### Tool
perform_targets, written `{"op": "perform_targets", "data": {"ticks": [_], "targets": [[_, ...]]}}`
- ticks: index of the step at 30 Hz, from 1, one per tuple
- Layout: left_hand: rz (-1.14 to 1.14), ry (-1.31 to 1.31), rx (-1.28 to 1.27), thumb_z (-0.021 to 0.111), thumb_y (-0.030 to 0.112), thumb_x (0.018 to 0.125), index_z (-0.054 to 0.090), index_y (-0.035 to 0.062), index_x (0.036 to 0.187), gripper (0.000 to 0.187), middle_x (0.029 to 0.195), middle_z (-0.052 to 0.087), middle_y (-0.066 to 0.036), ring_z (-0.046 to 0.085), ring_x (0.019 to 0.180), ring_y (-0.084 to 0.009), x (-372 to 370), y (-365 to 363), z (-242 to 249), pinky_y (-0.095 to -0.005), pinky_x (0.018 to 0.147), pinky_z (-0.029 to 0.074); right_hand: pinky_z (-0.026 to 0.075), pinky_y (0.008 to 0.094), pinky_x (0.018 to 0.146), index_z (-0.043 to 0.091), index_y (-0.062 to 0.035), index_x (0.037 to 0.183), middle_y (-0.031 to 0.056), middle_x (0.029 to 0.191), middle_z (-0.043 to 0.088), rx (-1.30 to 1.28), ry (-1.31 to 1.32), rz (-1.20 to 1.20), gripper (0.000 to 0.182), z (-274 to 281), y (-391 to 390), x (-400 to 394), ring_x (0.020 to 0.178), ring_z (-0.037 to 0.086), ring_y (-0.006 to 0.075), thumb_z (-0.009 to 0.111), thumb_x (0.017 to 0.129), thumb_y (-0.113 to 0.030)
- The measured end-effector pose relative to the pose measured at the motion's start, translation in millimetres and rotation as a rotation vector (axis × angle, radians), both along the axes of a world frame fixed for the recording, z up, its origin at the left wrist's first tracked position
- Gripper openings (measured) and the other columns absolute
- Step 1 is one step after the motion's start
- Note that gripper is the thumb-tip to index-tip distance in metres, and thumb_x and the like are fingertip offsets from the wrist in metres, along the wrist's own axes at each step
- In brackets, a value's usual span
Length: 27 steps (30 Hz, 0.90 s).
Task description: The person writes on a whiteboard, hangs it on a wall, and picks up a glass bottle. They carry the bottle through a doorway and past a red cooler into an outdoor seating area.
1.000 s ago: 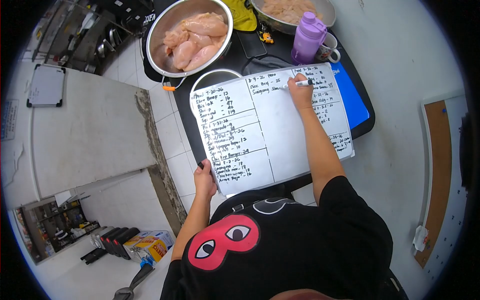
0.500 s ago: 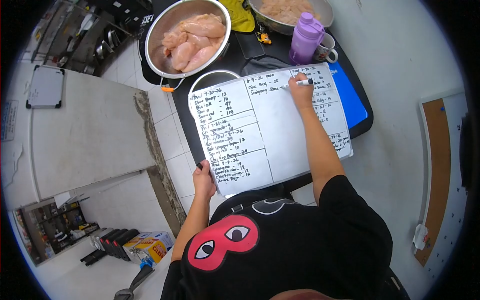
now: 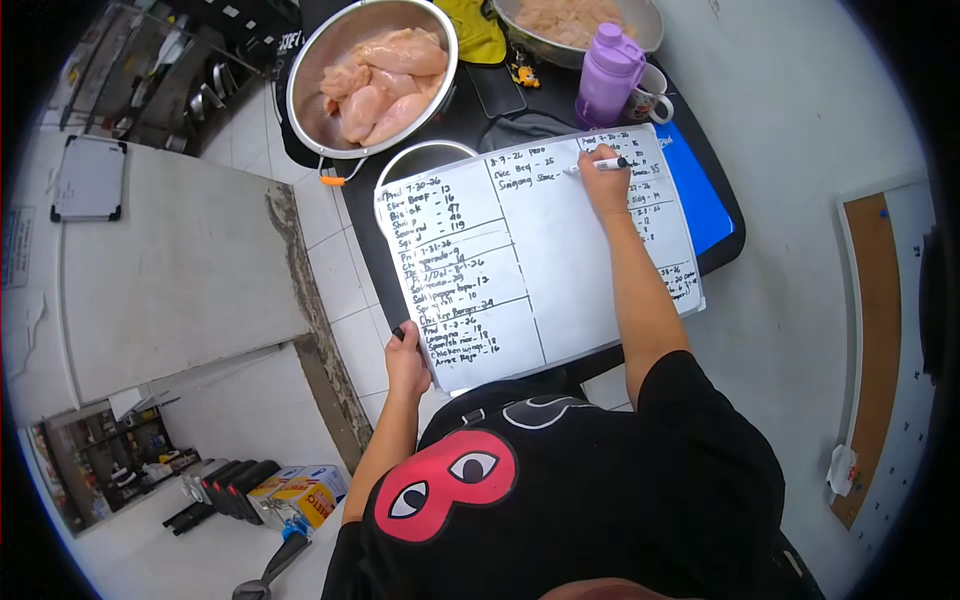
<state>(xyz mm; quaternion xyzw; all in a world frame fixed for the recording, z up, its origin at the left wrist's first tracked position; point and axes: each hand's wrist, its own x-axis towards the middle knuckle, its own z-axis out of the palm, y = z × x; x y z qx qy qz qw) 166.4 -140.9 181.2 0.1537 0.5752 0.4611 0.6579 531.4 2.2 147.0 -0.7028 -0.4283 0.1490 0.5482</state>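
A whiteboard (image 3: 570, 280) covered with handwritten lists in black leans tilted between my body and the black table. My right hand (image 3: 604, 190) grips a white marker (image 3: 609, 164), its tip at the end of the second item line in the middle column. At the board's lower left edge, my left hand (image 3: 406, 365) is closed on the border, with a small black cap-like piece (image 3: 398, 333) between thumb and finger. Part of the right column is hidden behind my right hand and forearm.
On the black table (image 3: 470, 120) stand a steel bowl (image 3: 303, 92) of raw chicken pieces, another bowl (image 3: 648, 30) of pale meat, a purple bottle (image 3: 605, 85), a mug (image 3: 655, 105) and a phone (image 3: 497, 92). A blue folder (image 3: 705, 210) lies under the board's right side.
A short dash now shows after the second item line. My right hand has shifted very slightly right and down; my left hand stays at the board's edge.
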Motion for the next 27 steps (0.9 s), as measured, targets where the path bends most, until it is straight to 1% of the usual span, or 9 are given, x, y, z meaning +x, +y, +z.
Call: {"op": "perform_targets", "data": {"ticks": [4,7,10,13,16,19,22,25,27], "targets": [[0.0,0.021,0.001,0.043,0.015,0.091,0.05,0.0009,0.099,0.018,0.092,0.059,-0.009,0.057,0.083,-0.0176,-2.1,-0.4,-3.1,-0.0303,0.073,0.048,0.039,0.0319,0.047,0.047,-0.0041,0.058,0.0084,0.05,0.051,-0.051,-0.007,0.032,0.023,-2.7,-1.4,2.4,0.045,0.048,0.0185,0.063,0.07,-0.016],[-0.004,0.03,-0.006,0.044,0.014,0.091,0.049,0.0009,0.099,0.017,0.091,0.059,-0.009,0.057,0.082,-0.0173,-5.5,-0.9,-8.2,-0.0299,0.073,0.048,0.036,0.0289,0.047,0.048,-0.0037,0.058,0.0062,0.051,0.049,0.006,0.021,0.001,0.022,-8.2,0.9,2.8,0.046,0.043,0.0132,0.062,0.071,-0.014],[-0.002,0.029,-0.01,0.044,0.014,0.091,0.048,0.0011,0.098,0.016,0.09,0.059,-0.009,0.058,0.081,-0.0172,-5.3,-0.2,-7.7,-0.0298,0.073,0.048,0.036,0.0292,0.047,0.047,-0.0038,0.058,0.0063,0.05,0.049,-0.027,0.065,-0.025,0.022,-6.8,1.9,0.2,0.046,0.043,0.0129,0.062,0.071,-0.013],[0.002,0.029,-0.006,0.044,0.014,0.091,0.049,0.0013,0.098,0.015,0.09,0.059,-0.009,0.058,0.08,-0.0172,-2.7,-0.3,-4.6,-0.0299,0.072,0.049,0.037,0.0293,0.047,0.047,-0.004,0.057,0.0062,0.05,0.049,-0.008,-0.031,-0.015,0.021,-1.9,0.9,-0.7,0.046,0.044,0.0127,0.061,0.071,-0.013],[0.005,0.014,0.0,0.044,0.014,0.091,0.049,0.0015,0.097,0.015,0.089,0.059,-0.009,0.058,0.08,-0.0171,-0.3,-0.2,-0.1,-0.0302,0.071,0.049,0.038,0.0294,0.047,0.048,-0.004,0.057,0.0063,0.05,0.051,-0.039,-0.049,0.023,0.021,-4.9,0.2,4.8,0.046,0.046,0.0132,0.06,0.071,-0.014],[0.0,0.006,0.003,0.044,0.014,0.09,0.049,0.0017,0.096,0.014,0.089,0.059,-0.009,0.058,0.079,-0.0168,-1.7,0.4,-1.6,-0.03,0.071,0.049,0.039,0.0294,0.048,0.048,-0.004,0.057,0.0065,0.05,0.052,-0.021,0.1,-0.004,0.021,-11.8,2.4,9.9,0.045,0.047,0.0136,0.061,0.071,-0.015],[0.003,0.009,0.003,0.045,0.014,0.09,0.05,0.002,0.095,0.014,0.088,0.059,-0.008,0.058,0.078,-0.0163,-3.2,-0.3,-5.0,-0.0294,0.07,0.049,0.04,0.0301,0.049,0.049,-0.0041,0.058,0.0074,0.051,0.053,-0.034,0.125,-0.036,0.022,-16.6,4.8,10.7,0.046,0.049,0.0147,0.061,0.071,-0.016],[0.001,0.011,-0.001,0.045,0.014,0.09,0.05,0.0024,0.094,0.014,0.088,0.059,-0.007,0.058,0.078,-0.0159,-5.5,-0.5,-9.2,-0.0285,0.07,0.049,0.041,0.0309,0.05,0.05,-0.0044,0.058,0.0082,0.052,0.055,-0.035,0.046,-0.053,0.021,-8.5,3.0,6.7,0.047,0.05,0.0159,0.061,0.071,-0.017],[-0.004,0.012,-0.001,0.046,0.014,0.09,0.05,0.0027,0.094,0.013,0.088,0.059,-0.007,0.058,0.078,-0.0157,-7.0,-0.7,-11.1,-0.0281,0.07,0.049,0.041,0.0316,0.049,0.05,-0.0046,0.058,0.0089,0.051,0.054,-0.025,0.057,-0.071,0.02,-9.3,3.5,5.0,0.046,0.05,0.0186,0.062,0.069,-0.017]]}}
